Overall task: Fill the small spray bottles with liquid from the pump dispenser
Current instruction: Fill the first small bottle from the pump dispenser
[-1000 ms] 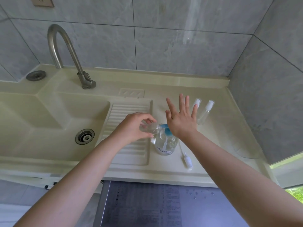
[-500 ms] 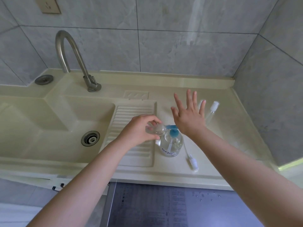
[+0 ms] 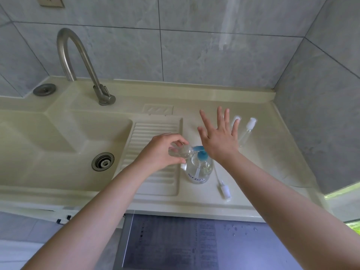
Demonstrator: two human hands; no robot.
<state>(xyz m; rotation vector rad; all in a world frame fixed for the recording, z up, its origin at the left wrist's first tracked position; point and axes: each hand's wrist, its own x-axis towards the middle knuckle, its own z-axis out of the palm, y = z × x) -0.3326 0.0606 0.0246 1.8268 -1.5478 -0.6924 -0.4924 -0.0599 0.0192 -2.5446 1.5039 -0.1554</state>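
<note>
Both hands busy: left [image 3: 163,152] grips bottle [image 3: 180,152], right [image 3: 218,137] (fingers splayed) seemingly presses pump [image 3: 201,152].

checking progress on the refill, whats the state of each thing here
left hand: gripping small bottle
small bottle: uncapped, tilted at the blue nozzle
right hand: fingers spread, heel on pump
pump dispenser: upright, holds clear liquid
spray cap: loose on counter
two spray bottles: capped
tap: no water running

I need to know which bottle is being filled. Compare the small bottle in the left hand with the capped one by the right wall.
The held bottle, gripped by the left hand, lies tilted and uncapped at the blue pump spout. The capped bottle stands alone on the counter, white top on. Both are small and clear.
</note>
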